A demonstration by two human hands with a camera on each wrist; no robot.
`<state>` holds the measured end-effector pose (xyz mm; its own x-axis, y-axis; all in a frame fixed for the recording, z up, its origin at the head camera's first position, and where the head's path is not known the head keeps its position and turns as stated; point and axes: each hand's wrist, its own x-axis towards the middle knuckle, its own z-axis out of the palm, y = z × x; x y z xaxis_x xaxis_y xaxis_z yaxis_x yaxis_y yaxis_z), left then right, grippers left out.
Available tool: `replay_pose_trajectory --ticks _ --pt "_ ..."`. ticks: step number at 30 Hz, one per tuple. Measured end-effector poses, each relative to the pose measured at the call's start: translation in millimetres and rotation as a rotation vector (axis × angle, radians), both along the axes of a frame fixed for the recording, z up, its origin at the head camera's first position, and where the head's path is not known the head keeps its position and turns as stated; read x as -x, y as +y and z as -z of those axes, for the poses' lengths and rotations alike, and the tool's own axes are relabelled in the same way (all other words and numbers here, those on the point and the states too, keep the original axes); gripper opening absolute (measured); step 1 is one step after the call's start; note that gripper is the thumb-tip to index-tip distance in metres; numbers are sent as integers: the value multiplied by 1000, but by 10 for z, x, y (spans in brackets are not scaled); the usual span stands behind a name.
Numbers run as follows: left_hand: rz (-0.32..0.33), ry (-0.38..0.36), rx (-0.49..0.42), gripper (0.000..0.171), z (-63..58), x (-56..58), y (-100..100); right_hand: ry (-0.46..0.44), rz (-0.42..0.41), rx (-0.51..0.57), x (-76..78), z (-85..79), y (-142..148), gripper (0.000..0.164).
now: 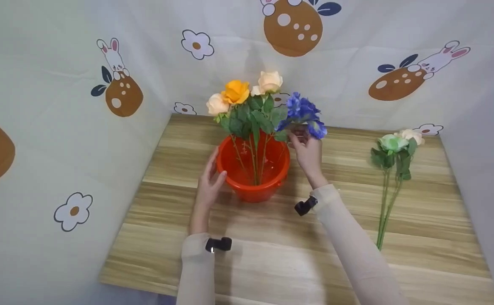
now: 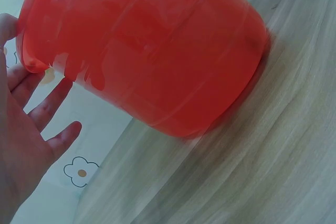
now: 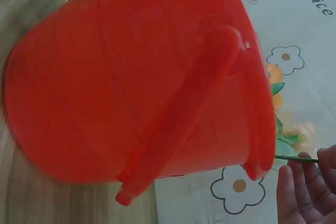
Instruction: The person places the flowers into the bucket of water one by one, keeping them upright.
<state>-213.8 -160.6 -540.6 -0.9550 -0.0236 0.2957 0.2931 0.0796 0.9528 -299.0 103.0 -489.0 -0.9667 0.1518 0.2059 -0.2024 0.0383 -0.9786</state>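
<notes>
A red plastic bucket [image 1: 256,191] stands upright on the wooden table. Inside it are stems topped by an orange rose [image 1: 236,92], a cream rose [image 1: 270,81] and a pale peach rose [image 1: 217,104]. My left hand [image 1: 208,183] rests against the bucket's left side, fingers extended around the wall near the rim. On the other side, my right hand [image 1: 308,153] pinches the stem of a blue flower [image 1: 301,111] just beyond the rim. In the right wrist view, that green stem [image 3: 296,158] runs from the fingertips to the bucket's edge; its lower end is hidden there.
To the right on the table [image 1: 336,237] lie a green rose [image 1: 393,143] and a cream rose [image 1: 411,136], their long stems toward the front. The bucket's handle [image 3: 178,124] hangs down its side. A patterned cloth [image 1: 230,46] surrounds the table at the back and sides.
</notes>
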Motion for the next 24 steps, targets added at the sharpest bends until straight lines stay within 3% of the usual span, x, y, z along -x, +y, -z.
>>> replay_pose_trajectory --ticks 4,11,18,24 --pt "-3 -7 5 62 1 1 0 2 32 -94 19 61 -12 19" --pt "3 9 -11 63 -8 -2 9 -64 84 -161 73 151 -68 21" --pt "3 38 -4 64 260 115 -38 -128 61 -175 136 206 -118 19" --pt "2 36 -9 65 291 127 -40 -124 42 -207 155 231 -66 17"
